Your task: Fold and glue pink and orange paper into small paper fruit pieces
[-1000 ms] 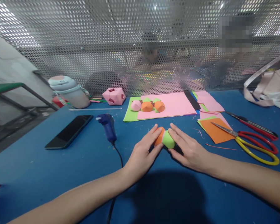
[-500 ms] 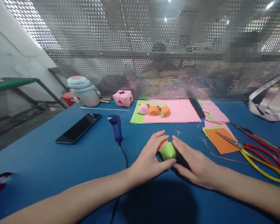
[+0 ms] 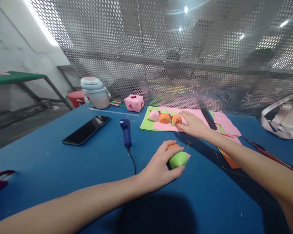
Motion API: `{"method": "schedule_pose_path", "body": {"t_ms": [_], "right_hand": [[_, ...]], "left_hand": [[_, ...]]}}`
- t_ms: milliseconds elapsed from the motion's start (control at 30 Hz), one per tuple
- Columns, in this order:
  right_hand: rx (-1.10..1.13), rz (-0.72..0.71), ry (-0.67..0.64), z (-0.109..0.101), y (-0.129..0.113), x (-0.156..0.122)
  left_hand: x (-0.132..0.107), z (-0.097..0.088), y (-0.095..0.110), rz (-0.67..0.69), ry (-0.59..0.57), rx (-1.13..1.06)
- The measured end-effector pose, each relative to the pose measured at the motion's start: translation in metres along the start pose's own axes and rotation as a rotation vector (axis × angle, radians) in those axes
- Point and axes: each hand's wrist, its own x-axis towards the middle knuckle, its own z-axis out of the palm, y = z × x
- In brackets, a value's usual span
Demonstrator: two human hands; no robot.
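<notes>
My left hand (image 3: 161, 162) is closed around a folded paper ball (image 3: 178, 160) of green, orange and pink faces, low over the blue table. Its thumb presses on the near side, with the fingers curled over the top. Farther forward, my right hand (image 3: 194, 125) has its thumb and fingers on two sides of an orange-and-green folded paper piece (image 3: 176, 120), the rightmost of a row. Beside that lie another orange-and-green piece (image 3: 164, 118) and a pink piece (image 3: 154, 115), all on pink and green paper sheets (image 3: 166, 127).
A blue hot glue gun (image 3: 126, 133) stands left of my hands, its cord running toward me. Around it are a phone (image 3: 88, 130), a pink paper polyhedron (image 3: 134, 103) and a lidded cup (image 3: 97, 94). Scissors (image 3: 268, 151) are partly hidden behind my right forearm. A perforated metal screen (image 3: 127, 42) borders the back.
My right hand has let go of the paper ball and moved forward to the rightmost folded piece. The left hand keeps hold of the ball. The view has shifted slightly.
</notes>
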Motion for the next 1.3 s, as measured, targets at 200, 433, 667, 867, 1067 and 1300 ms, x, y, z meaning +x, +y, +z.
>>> {"method": "schedule_pose_path", "body": {"t_ms": [200, 433, 667, 867, 1067, 1300], "right_hand": [[0.03, 0.17, -0.126, 0.027, -0.001, 0.053], [0.151, 0.274, -0.181, 0.044, 0.018, 0.084], [0.469, 0.423, -0.128, 0.028, 0.032, 0.069], [0.845, 0.468, -0.208, -0.001, 0.03, 0.011], [1.298, 0.485, -0.181, -0.023, -0.007, -0.061], [1.119, 0.368, 0.025, -0.017, -0.033, -0.109]], "left_hand": [[0.003, -0.005, 0.0, -0.058, 0.007, -0.074], [0.008, -0.009, -0.006, -0.186, 0.044, -0.31], [0.011, -0.01, -0.016, -0.311, 0.174, -0.567], [0.017, -0.011, -0.019, -0.388, 0.224, -0.925], [0.02, -0.013, -0.012, -0.45, 0.258, -1.129], [0.014, -0.013, -0.004, -0.34, 0.061, -1.044]]}}
